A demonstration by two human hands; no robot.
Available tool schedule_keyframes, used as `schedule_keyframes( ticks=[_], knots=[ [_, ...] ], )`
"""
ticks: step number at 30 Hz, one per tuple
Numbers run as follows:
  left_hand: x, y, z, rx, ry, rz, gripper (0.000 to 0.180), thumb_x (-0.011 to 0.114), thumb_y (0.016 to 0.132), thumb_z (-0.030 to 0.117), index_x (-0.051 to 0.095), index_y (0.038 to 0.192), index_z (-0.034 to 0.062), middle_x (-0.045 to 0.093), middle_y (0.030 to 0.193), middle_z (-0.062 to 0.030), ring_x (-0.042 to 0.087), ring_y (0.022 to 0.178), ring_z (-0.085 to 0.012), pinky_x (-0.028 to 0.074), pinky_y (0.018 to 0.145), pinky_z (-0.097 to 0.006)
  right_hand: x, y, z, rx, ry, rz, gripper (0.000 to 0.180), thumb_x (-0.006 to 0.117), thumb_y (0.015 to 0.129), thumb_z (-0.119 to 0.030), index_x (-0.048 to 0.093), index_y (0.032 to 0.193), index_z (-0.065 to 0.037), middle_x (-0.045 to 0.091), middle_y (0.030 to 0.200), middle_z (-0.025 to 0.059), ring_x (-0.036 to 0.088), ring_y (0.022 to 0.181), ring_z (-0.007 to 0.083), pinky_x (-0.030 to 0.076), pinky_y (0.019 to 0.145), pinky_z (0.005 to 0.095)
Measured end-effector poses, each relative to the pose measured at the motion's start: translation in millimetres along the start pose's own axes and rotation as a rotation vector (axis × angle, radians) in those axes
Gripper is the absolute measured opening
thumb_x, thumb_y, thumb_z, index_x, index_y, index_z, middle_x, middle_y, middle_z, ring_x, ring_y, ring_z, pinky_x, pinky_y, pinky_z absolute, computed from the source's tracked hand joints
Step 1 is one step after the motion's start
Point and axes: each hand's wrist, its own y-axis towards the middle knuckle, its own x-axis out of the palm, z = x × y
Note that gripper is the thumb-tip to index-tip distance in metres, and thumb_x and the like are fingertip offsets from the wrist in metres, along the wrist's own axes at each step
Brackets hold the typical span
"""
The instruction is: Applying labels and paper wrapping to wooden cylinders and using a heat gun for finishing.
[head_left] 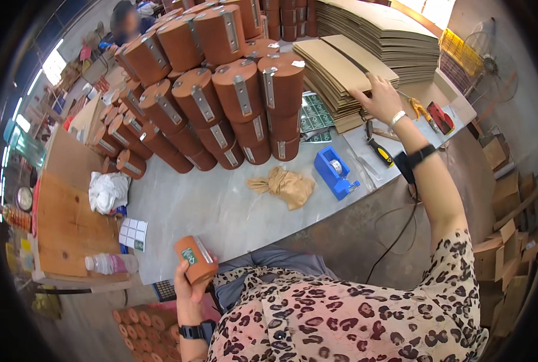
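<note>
The left hand (188, 287) is grasping a reddish-brown cylinder (204, 270), thumb and fingers wrapping its lower part. It is holding the cylinder at the near edge of the tabletop (208, 211), close to the near left corner; a green label (188, 256) is showing on its side. The right hand (380, 102) is reaching across toward the far right part of the tabletop, its fingers touching the edge of a pile of cardboard sheets (329, 66) — whether they are pinching a sheet, I cannot tell. Stacked cylinders (239, 93) with metal strips are crowding the far left half. A blue tape dispenser (329, 172) is standing by the near edge, right of a crumpled brown bundle (290, 187). Toward the right corner, a yellow-and-black-handled tool (380, 153) and a red tool (440, 117) are lying. Along the left edge, a white plastic bag (108, 192) is resting beyond a label sheet (133, 233).
</note>
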Motion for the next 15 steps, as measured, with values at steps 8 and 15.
schedule_keyframes(
  ticks=[8,15],
  knots=[
    [0.4,-36.1,5.0,0.15,-0.024,0.077,0.063,0.069,0.08,0.034,0.049,0.131,0.0015,0.061,0.114,-0.019,0.061,0.105,-0.0386,0.051,0.094,-0.051,23.2,55.3,-10.0,0.343,-0.134,-0.423,0.094,0.059,0.076,-0.074,0.055,0.127,0.005,0.061,0.125,0.0267,0.055,0.122,0.04,0.043,0.103,0.0439],
    [1.7,-41.1,-3.6,0.194,-0.042,0.117,0.064,0.067,0.081,0.034,0.048,0.132,0.0004,0.062,0.115,-0.0193,0.062,0.105,-0.0406,0.052,0.091,-0.052,5.2,50.9,-7.7,0.434,-0.004,-0.299,0.093,0.065,0.071,-0.074,0.057,0.121,0.004,0.064,0.12,0.0248,0.062,0.113,0.0351,0.049,0.095,0.041]
  ],
)
